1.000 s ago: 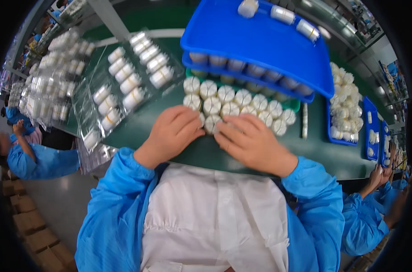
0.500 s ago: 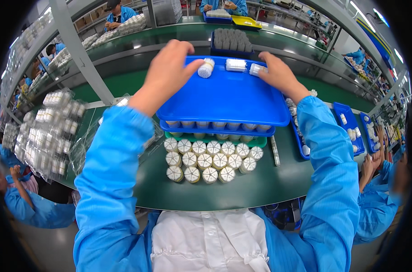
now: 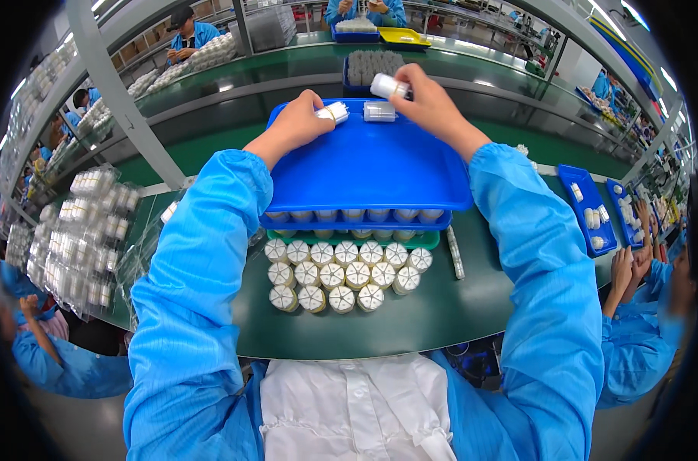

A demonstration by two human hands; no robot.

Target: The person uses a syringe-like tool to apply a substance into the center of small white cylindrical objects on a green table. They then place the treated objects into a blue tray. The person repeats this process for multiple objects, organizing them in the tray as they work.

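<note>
A shallow blue tray [image 3: 364, 165] lies on top of a stack in front of me. At its far left corner my left hand [image 3: 293, 124] is closed around the near end of a white bundle of small tubes [image 3: 333, 113] with a yellowish band. My right hand [image 3: 432, 106] holds a second banded white bundle [image 3: 387, 85] up over the tray's far edge, tilted, pinched between thumb and fingers. Between the hands, a third white bundle [image 3: 379, 112] rests on the tray, touched by neither hand.
Below the top tray, another blue tray [image 3: 433, 223] holds upright cylinders. Rows of round white-topped bundles [image 3: 331, 276] stand nearer me. Plastic-wrapped bundles [image 3: 84, 238] pile up at left. A thin white stick [image 3: 455, 253] and a blue tray [image 3: 568, 180] lie to the right; co-workers sit around.
My right hand has lifted its bundle off the tray's far right and carried it left. My left hand has closed on the left bundle, which now lies turned more sideways.
</note>
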